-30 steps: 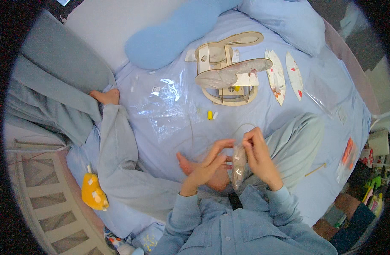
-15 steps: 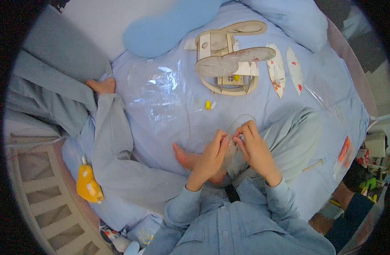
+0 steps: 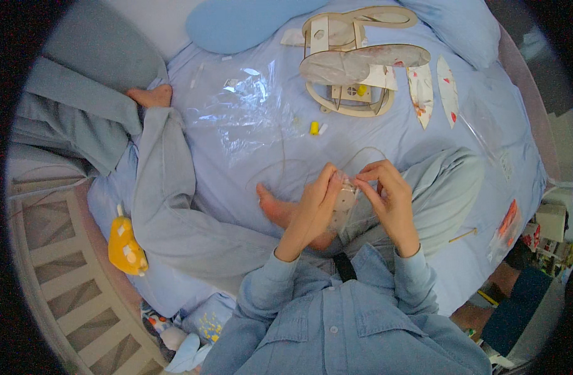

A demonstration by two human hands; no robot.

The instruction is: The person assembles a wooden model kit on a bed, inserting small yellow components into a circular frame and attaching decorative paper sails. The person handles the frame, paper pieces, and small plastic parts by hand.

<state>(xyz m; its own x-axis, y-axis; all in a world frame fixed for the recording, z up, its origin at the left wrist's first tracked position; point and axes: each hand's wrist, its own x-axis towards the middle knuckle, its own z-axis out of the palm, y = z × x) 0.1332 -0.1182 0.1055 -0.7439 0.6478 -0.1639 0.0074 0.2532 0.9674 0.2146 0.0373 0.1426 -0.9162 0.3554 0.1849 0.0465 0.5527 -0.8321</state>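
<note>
Over my lap, both hands meet at a small clear plastic bag [image 3: 345,207] holding a pale, dotted piece whose kind I cannot make out. My left hand [image 3: 317,203] grips the bag's left side, fingers wrapped and thumb pressed near the top. My right hand [image 3: 391,199] pinches its upper right edge with thumb and index finger; the other fingers are curled. Beyond the hands stands a wooden model [image 3: 336,62] with rounded, partly covered panels. In front of it lie a small yellow cylinder [image 3: 314,128] and a short white piece [image 3: 324,129].
Clear plastic wrap [image 3: 249,103] lies on the blue sheet at left. Two leaf-shaped white pieces [image 3: 420,100] with red marks are beside the model. A thin stick [image 3: 463,235] and an orange-red item in a clear bag [image 3: 506,224] lie at right, a yellow plush toy [image 3: 125,247] at left.
My right hand has moved slightly right, away from the left, and both hands sit higher in view. More of the bag shows between them. The whole view has shifted slightly.
</note>
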